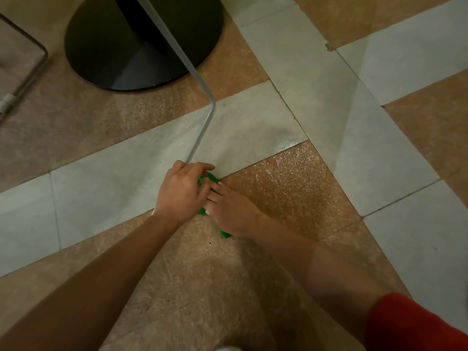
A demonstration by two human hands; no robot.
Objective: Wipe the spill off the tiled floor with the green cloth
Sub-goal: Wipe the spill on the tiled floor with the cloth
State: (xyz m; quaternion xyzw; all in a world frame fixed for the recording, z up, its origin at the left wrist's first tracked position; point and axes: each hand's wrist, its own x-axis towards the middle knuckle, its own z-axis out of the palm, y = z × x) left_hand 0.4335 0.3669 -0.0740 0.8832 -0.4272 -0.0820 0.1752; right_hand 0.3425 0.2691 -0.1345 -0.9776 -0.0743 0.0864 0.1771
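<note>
The green cloth (212,177) lies bunched on the tiled floor where a grey tile meets a brown one, mostly hidden under both hands. My left hand (181,192) covers its left part, fingers curled down and gripping the fabric. My right hand (234,211) lies flat on its right part with straight fingers pressing down. The spill (287,173) shows as a wet, glistening patch on the brown tile just right of the hands, with a shiny streak reaching onto the grey tile (286,145).
A bent metal chair leg (201,127) touches the floor right behind my left hand. A black round table base (141,46) stands further back. Another metal frame (24,79) is at the far left. A red sleeve (415,323) covers my right upper arm.
</note>
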